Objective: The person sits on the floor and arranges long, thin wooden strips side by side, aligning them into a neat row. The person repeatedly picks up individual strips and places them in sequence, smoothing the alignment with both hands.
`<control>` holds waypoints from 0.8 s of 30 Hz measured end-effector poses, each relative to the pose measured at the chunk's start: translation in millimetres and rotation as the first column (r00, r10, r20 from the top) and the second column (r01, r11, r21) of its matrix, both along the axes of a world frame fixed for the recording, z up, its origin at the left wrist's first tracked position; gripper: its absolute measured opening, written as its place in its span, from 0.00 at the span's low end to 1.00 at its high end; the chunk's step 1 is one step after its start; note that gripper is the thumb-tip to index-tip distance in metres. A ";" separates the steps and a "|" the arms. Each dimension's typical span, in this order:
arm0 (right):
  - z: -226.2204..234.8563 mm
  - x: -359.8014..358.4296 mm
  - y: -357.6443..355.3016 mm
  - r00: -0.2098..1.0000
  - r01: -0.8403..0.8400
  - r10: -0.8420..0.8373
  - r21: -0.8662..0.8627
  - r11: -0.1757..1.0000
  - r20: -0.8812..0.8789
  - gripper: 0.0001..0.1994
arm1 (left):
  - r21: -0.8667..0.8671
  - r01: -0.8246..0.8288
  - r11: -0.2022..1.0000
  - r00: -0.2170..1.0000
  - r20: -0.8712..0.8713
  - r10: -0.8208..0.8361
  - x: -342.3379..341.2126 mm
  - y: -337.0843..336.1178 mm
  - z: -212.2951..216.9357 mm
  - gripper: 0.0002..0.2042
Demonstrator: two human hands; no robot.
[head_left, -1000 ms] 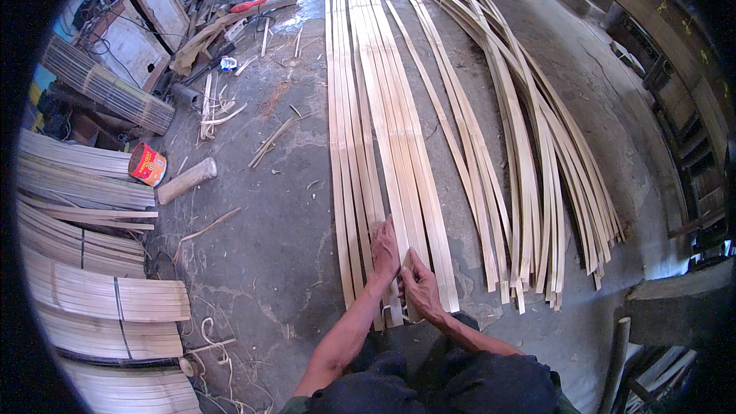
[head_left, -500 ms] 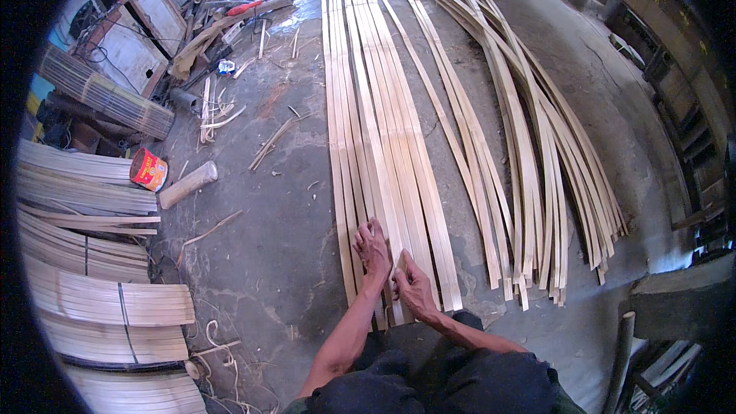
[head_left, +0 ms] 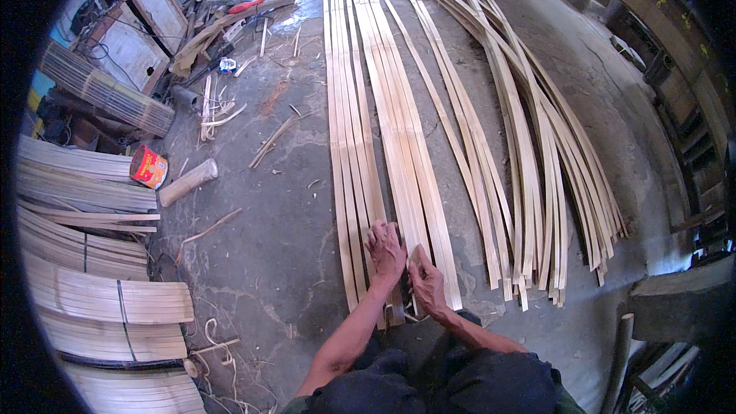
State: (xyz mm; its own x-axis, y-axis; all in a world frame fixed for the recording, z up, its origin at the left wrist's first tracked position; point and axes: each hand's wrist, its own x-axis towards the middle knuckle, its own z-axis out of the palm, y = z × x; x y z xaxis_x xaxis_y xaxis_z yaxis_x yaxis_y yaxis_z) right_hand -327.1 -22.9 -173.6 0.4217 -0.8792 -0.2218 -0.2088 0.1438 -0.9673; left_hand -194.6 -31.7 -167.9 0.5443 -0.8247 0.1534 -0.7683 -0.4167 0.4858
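Pressing down on the near ends of the flat strips point(head_left: 383, 146), both hands sit low centre of the frame: left hand point(head_left: 386, 251) lies palm down, fingers spread, flat on the strips; right hand point(head_left: 427, 282) is just beside it, fingers curled around the edge of one strip end, though whether it's actually pinched I cannot tell. The two hands are close together, nearly touching

The strips run from the hands up to the top centre of the frame, laid side by side on the concrete floor point(head_left: 268, 261). A second, looser fan of strips point(head_left: 537, 169) lies to the right, apart from the hands

Handling, my read: long, thin, light, springy along the length, so one lifted by an end will sag and whip. Edges probably sharp and splintery. Better gripped flat across the width near an end, or slid along the floor

Middle left of the frame: red tin can point(head_left: 149, 166), short log point(head_left: 188, 182), tied bundles point(head_left: 115, 299)
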 end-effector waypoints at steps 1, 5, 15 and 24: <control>-12.1 0.0 0.1 1.000 0.001 -0.001 -0.055 0.998 -0.015 0.28 | 0.022 0.007 1.000 1.000 0.011 -0.007 -0.3 0.4 -10.0 0.23; 13.0 4.4 2.5 1.000 -0.027 0.028 0.102 0.994 -0.013 0.28 | 0.035 -0.032 0.999 0.999 0.042 0.031 4.5 4.9 -33.5 0.22; 15.8 3.0 -1.3 0.999 0.000 0.007 -0.149 0.989 0.047 0.26 | -0.028 -0.441 0.897 0.548 -0.800 0.244 -2.9 -3.4 23.7 0.15; -30.2 13.8 10.2 1.000 -0.011 0.012 -0.025 1.000 0.016 0.28 | -0.181 -0.360 0.915 0.752 -0.637 0.169 11.0 4.7 -27.0 0.21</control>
